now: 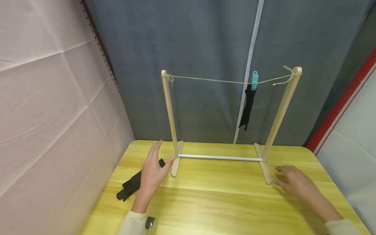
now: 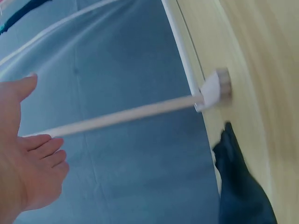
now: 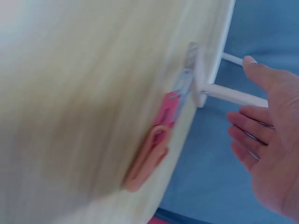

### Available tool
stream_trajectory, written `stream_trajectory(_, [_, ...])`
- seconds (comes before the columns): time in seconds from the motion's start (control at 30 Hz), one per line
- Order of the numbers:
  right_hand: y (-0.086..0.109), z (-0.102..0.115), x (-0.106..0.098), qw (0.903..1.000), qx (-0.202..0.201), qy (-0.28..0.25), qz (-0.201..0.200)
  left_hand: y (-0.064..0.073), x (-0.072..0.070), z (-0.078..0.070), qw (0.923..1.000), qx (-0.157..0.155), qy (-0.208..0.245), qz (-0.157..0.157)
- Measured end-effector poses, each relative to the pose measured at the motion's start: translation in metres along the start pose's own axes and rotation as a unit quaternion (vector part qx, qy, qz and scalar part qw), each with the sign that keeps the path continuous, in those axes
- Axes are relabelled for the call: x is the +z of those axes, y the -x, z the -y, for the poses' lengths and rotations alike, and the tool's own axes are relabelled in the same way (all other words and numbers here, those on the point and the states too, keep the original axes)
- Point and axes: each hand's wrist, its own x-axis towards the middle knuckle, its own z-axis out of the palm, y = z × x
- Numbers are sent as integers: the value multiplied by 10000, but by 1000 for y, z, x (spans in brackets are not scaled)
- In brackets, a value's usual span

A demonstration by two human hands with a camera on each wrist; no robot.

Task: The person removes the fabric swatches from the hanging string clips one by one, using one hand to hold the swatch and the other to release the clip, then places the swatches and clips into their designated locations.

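Note:
A wooden stand with a string point(image 1: 205, 79) tied between its posts stands on the table. A light-blue clothespin point(image 1: 254, 80) holds a narrow black cloth point(image 1: 248, 107) on the string, right of its middle. My left hand point(image 1: 152, 173), fingers extended and thumb spread, is beside the left post point(image 1: 169, 114) and holds nothing. Beneath and left of it lie folded black cloths point(image 1: 130, 186), partly hidden by the hand. My right hand point(image 1: 296, 182), fingers loosely bent, is beside the right foot point(image 1: 263, 164) of the stand. In the right wrist view, scissors point(image 3: 156, 128) with pink-orange handles lie near it.
A white rod point(image 1: 220, 158) joins the stand's feet low over the yellow wood-grain table point(image 1: 217, 202). A small black object point(image 1: 149, 222) lies by the left sleeve. Grey curtain point(image 1: 205, 42) hangs behind; pale fabric walls point(image 1: 53, 114) flank the table.

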Motion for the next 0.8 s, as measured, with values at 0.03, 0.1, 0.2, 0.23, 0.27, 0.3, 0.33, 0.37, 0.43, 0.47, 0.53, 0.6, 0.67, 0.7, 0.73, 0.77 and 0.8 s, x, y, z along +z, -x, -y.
stream_trajectory(0.03, [-1, 2, -3, 10000, -10, -41, -87, -2, 2, -4, 9999, 59, 90, 33])
stream_trajectory(0.1, [-4, 8, -10, 9996, -22, -105, -251, -5, 7, -12, 9994, 161, 289, 135])
stream_trajectory(0.2, [-8, 18, -20, 9981, -68, -200, -583, -11, 14, -25, 9965, 228, 720, 353])
stream_trajectory(0.23, [-9, 22, -25, 9970, -93, -236, -725, -13, 17, -29, 9946, 247, 897, 450])
stream_trajectory(0.27, [-11, 27, -29, 9963, -75, -278, -804, -15, 20, -35, 9921, 306, 1078, 556])
stream_trajectory(0.3, [-12, 31, -35, 9954, -87, -315, -903, -18, 23, -41, 9890, 363, 1272, 665])
stream_trajectory(0.33, [-12, 35, -40, 9942, -106, -345, -1009, -21, 27, -47, 9859, 404, 1439, 754])
stream_trajectory(0.37, [-13, 40, -45, 9932, -127, -366, -1099, -24, 31, -53, 9826, 453, 1599, 830])
stream_trajectory(0.43, [-15, 49, -56, 9905, -167, -453, -1285, -30, 38, -66, 9765, 557, 1864, 933])
stream_trajectory(0.47, [-17, 54, -61, 9884, -193, -525, -1412, -34, 43, -73, 9737, 610, 1980, 951])
stream_trajectory(0.53, [-20, 63, -67, 9813, -258, -726, -1765, -43, 51, -88, 9685, 691, 2198, 946])
stream_trajectory(0.6, [-24, 71, -70, 9695, -393, -944, -2226, -52, 61, -104, 9612, 745, 2483, 945])
stream_trajectory(0.67, [-28, 79, -71, 9540, -591, -1171, -2697, -62, 73, -118, 9519, 841, 2802, 916])
stream_trajectory(0.7, [-30, 82, -71, 9464, -690, -1274, -2887, -65, 80, -125, 9475, 882, 2940, 894])
stream_trajectory(0.73, [-32, 85, -70, 9396, -786, -1353, -3045, -68, 87, -130, 9445, 894, 3043, 860])
stream_trajectory(0.77, [-33, 88, -69, 9332, -869, -1444, -3175, -69, 96, -135, 9423, 914, 3107, 853])
stream_trajectory(0.8, [-34, 90, -68, 9280, -918, -1544, -3265, -70, 104, -140, 9404, 926, 3159, 856])
